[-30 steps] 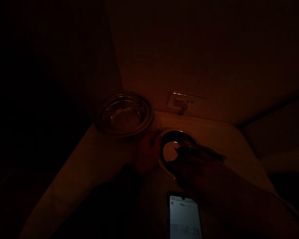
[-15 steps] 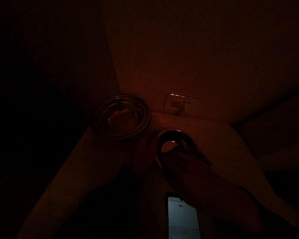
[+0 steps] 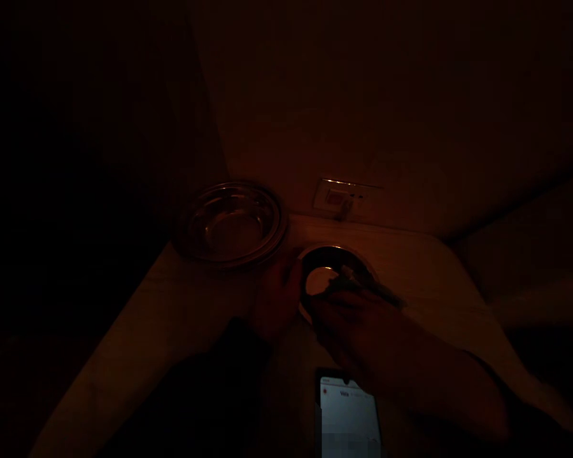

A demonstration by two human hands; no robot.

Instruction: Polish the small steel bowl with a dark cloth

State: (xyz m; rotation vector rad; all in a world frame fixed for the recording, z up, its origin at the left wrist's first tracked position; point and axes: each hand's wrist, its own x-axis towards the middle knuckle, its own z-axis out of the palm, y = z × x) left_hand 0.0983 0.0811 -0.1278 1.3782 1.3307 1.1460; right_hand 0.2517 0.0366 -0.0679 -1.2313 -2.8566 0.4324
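Note:
The scene is very dark. A round metal bowl (image 3: 321, 254) stands on the wooden table, its inner bottom catching some light. My left hand (image 3: 277, 296) is at the bowl's left side, thumb up by the rim, gripping it; the other fingers are hard to make out. Over the bowl's near right part lies my right hand (image 3: 358, 318), fingers bent into it and closed on a dark, crumpled cloth (image 3: 363, 280). Part of that cloth hangs past the right rim. Below my right hand, a phone (image 3: 348, 420) with a lit screen rests on the table.
Wide metal bowls (image 3: 233, 232), stacked, stand at the back left of the wooden table (image 3: 424, 267). A socket plate (image 3: 346, 196) with a switch and something plugged in is on the wall behind. The table's left edge drops into darkness.
My right hand and the cloth have shifted only slightly within the bowl. The phone screen shows different content, and the picture is a little darker. My left hand stays at the rim.

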